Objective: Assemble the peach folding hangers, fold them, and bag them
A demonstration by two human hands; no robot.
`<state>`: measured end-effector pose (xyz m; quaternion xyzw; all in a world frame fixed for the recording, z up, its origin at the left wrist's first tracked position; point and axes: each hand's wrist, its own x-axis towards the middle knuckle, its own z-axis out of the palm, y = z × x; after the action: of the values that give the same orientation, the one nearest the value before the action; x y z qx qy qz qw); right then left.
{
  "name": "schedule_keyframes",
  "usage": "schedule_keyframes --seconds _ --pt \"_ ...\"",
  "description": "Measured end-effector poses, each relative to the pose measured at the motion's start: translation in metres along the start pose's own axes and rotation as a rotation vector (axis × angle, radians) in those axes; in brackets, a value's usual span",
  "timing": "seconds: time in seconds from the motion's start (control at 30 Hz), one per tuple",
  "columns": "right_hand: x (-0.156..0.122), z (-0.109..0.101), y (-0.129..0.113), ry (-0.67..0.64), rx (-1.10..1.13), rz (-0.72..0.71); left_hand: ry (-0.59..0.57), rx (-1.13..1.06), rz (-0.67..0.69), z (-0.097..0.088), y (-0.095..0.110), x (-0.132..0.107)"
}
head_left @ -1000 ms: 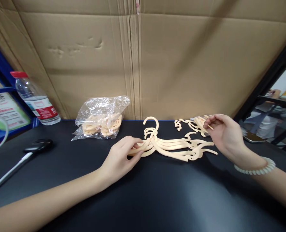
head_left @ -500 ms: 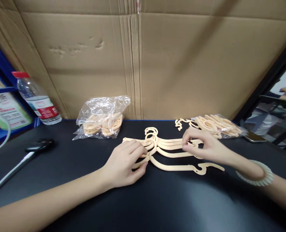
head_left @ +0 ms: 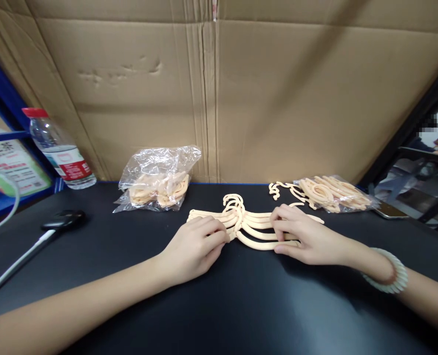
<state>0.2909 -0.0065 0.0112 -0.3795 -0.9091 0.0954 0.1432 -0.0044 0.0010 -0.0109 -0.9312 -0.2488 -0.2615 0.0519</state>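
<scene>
Several beige folding hangers (head_left: 257, 245) lie overlapped in a row on the black table, their hooks (head_left: 232, 198) toward the back. My left hand (head_left: 196, 246) has its fingers bent and closed at the middle of the nearest hanger, covering much of its left arm. My right hand (head_left: 309, 236) grips the right arm of that same nearest hanger between thumb and fingers, hiding its end. The arms of the hangers behind pass under or beside my right fingers.
A clear bag of beige parts (head_left: 155, 190) stands back left, and another such bag (head_left: 333, 192) lies back right beside loose curved pieces (head_left: 276, 189). A bottle (head_left: 61, 153), a black device with a white cable (head_left: 63, 220) and a phone (head_left: 390, 211) are around. Cardboard (head_left: 296, 98) walls the back.
My right hand has come down and toward me onto the nearest hanger's right arm. That hanger has shifted slightly back, closer to the others. My left hand stays at its middle.
</scene>
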Motion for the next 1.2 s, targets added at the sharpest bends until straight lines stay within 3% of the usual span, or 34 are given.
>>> schedule_keyframes --seconds 0.33,0.67,0.93,1.07,1.2 --pt "0.004 0.007 0.016 0.108 -0.115 -0.009 -0.08 -0.016 -0.131 0.001 -0.003 0.002" --pt "0.007 0.016 0.035 0.244 -0.11 -0.012 -0.162 -0.026 -0.136 0.004 -0.006 0.001" --pt "0.005 0.019 0.037 0.275 -0.147 -0.015 -0.174 -0.026 -0.13 0.007 -0.009 -0.002" --pt "0.006 0.017 0.03 0.308 -0.134 -0.03 -0.165 -0.026 -0.126 0.005 -0.009 -0.002" --pt "0.0 0.008 -0.005 0.39 -0.106 -0.096 -0.146 -0.039 -0.11 0.003 -0.008 -0.001"
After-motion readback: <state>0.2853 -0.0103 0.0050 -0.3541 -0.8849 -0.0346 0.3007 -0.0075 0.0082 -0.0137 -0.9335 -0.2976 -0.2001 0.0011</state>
